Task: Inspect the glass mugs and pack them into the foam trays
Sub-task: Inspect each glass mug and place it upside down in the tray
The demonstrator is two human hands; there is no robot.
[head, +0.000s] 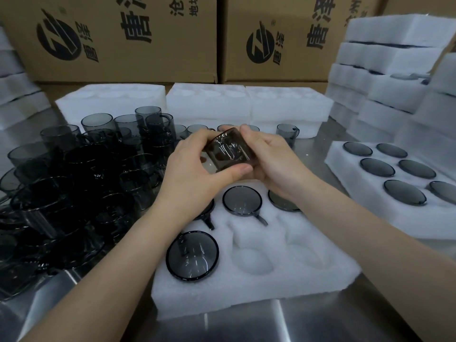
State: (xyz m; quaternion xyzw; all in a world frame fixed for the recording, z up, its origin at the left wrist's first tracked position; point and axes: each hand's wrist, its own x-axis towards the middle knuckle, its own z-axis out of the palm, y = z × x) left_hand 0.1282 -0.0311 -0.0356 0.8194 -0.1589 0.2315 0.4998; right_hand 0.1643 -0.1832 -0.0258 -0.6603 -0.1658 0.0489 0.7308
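- here, from the head camera: the left hand (197, 169) and right hand (278, 166) both grasp one dark glass mug (228, 151), tilted, above the foam tray (271, 290).
- the tray sits on the counter (246, 327); loose mugs (74, 193) are heaped at its left.

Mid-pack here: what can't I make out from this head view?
All in the head view:
- held mug: handle hidden by left hand and right hand.
- front foam tray: back-left pocket's mug mostly under the left wrist.
- right foam tray: cut off by the frame's right edge.
- mug pile: too dark and overlapped to count.
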